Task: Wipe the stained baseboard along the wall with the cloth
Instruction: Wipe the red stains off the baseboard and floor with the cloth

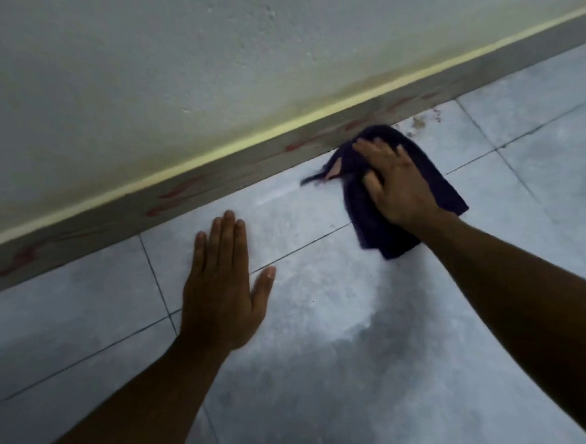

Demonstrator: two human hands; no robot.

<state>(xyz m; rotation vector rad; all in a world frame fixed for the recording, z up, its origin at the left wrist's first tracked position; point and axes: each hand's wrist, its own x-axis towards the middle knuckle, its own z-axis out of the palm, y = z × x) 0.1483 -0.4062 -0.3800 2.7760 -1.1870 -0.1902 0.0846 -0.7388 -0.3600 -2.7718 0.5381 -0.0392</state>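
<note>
1. Baseboard [213, 178]: grey strip at the foot of the wall [173, 74], marked with red streaks [180, 189] on both sides of the cloth
2. Cloth [371, 230]: dark purple, bunched, lying on the floor tiles [323, 288]; its top end touches the baseboard's lower edge
3. Right hand [399, 188]: grips the cloth from above, fingers bent over it, thumb tucked into the folds
4. Left hand [220, 295]: flat on the floor, fingers straight, holding nothing, near the baseboard but apart from it

Two hands [220, 295] [399, 188], one cloth [360, 200], one baseboard [213, 181]
</note>
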